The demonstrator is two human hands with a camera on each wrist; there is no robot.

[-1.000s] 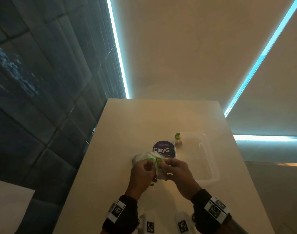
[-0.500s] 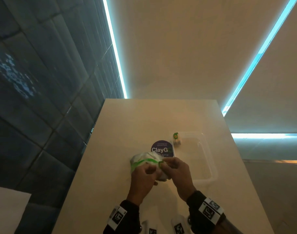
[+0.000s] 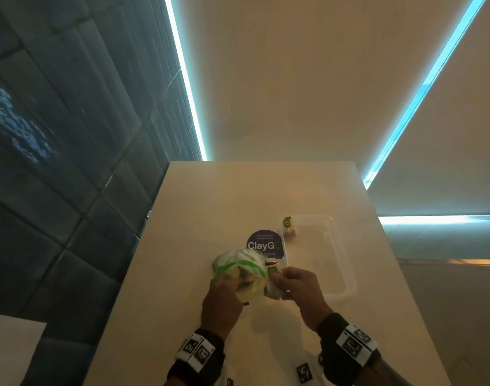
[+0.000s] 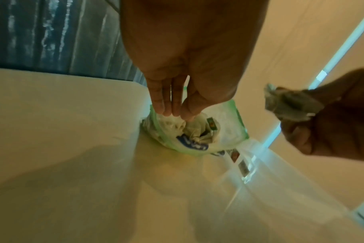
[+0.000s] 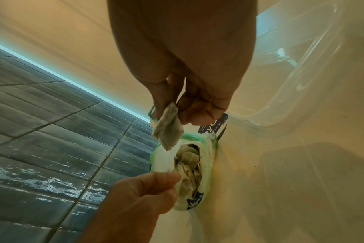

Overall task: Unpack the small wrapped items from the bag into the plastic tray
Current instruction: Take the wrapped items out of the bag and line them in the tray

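Observation:
A clear bag (image 3: 239,263) with a green zip rim lies on the table, its mouth open, with several small wrapped items (image 5: 189,164) inside. My left hand (image 3: 229,280) pinches the near side of the bag's rim (image 4: 156,118). Just right of the mouth, my right hand (image 3: 278,280) pinches one small wrapped item (image 5: 168,129) that hangs from its fingertips, clear of the bag (image 5: 162,166). The clear plastic tray (image 3: 346,277) lies to the right. Another wrapped item (image 3: 287,227) with a green tag sits at the tray's far left corner.
A dark round label reading "ClayG" (image 3: 261,245) lies under the bag's far side, beside the tray. The pale table (image 3: 238,196) ends at a dark tiled wall (image 3: 71,162) on the left and drops off on the right.
The bag's mouth has been pulled open. My right hand has drawn one wrapped item out of the bag and moved slightly right. The left hand keeps its grip on the rim.

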